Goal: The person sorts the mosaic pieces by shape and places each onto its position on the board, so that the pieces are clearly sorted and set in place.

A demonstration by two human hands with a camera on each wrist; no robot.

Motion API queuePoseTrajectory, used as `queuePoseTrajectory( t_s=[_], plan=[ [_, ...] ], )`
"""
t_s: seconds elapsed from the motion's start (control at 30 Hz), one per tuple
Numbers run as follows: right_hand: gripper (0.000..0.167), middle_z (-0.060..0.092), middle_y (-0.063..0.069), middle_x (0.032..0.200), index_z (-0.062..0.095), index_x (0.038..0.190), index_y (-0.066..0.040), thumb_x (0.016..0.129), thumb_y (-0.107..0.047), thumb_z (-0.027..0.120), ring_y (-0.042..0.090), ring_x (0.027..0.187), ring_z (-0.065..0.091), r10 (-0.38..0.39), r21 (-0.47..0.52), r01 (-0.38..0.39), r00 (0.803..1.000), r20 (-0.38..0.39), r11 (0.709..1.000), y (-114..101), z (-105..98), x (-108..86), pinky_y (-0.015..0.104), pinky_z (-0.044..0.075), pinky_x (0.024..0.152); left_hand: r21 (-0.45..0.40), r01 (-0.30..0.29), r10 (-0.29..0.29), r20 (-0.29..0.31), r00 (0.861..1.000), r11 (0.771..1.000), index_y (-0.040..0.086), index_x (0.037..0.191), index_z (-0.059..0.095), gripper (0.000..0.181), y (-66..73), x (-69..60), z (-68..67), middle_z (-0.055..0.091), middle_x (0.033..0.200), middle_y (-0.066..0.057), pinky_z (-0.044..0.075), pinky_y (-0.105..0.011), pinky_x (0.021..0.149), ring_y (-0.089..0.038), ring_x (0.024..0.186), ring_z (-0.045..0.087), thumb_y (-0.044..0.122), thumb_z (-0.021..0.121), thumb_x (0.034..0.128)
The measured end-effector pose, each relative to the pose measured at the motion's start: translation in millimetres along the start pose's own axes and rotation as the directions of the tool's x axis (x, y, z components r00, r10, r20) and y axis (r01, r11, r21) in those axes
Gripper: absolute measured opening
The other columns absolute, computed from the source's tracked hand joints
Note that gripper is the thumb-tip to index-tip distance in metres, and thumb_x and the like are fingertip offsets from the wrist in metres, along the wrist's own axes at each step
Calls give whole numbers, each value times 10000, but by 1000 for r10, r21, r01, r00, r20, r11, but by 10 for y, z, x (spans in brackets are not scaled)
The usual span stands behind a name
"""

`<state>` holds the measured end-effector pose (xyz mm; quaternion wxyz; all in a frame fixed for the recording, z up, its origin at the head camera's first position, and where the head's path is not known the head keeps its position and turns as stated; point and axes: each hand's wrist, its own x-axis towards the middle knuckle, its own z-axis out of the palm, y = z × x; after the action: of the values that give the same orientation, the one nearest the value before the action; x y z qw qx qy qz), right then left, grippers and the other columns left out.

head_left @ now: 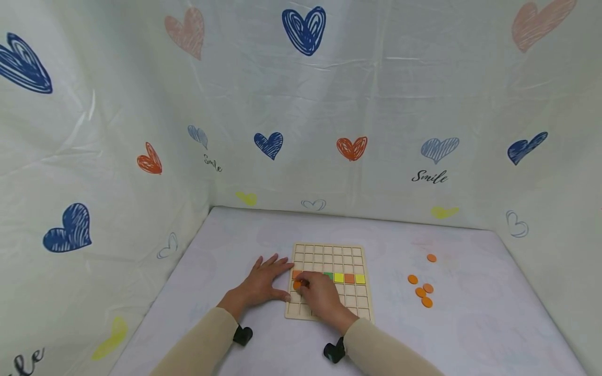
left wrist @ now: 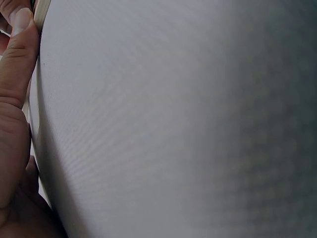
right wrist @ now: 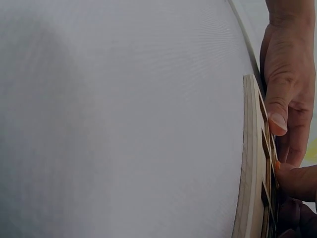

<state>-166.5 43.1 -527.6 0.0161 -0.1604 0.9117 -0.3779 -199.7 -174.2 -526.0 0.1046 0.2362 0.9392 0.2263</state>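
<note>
A wooden grid board (head_left: 329,256) lies on the table, with a row of coloured squares, among them a yellow one (head_left: 339,278) and a green one, across its middle. My left hand (head_left: 263,282) is spread with thumb and fingertips at the board's left edge; its thumb (left wrist: 17,64) shows in the left wrist view. My right hand (head_left: 323,298) reaches over the board and pinches an orange disc (head_left: 297,285) at the left column, just below the coloured row. In the right wrist view the disc (right wrist: 278,165) shows at a fingertip, beside the board's edge (right wrist: 247,163).
Several loose orange discs lie on the table to the right of the board, one (head_left: 431,258) farther back and others, such as this disc (head_left: 426,302), grouped nearer. A white curtain (head_left: 390,115) printed with hearts rises behind and beside the table (head_left: 489,324).
</note>
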Motion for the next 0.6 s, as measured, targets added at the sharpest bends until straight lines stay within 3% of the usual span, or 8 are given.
queuePoseTrajectory(
  t_s=[0.6],
  plan=[
    [173, 727, -48, 918, 795, 1119, -91, 949, -112, 770, 71, 815, 595, 2, -22, -3, 1000, -30, 1000, -22, 34, -7, 257, 535, 733, 3, 0, 0, -6, 1000, 1000, 214, 1567, 528, 895, 5, -6, 9, 457, 1658, -84, 115, -691, 1288, -384, 1602, 273, 551, 863, 808]
  ],
)
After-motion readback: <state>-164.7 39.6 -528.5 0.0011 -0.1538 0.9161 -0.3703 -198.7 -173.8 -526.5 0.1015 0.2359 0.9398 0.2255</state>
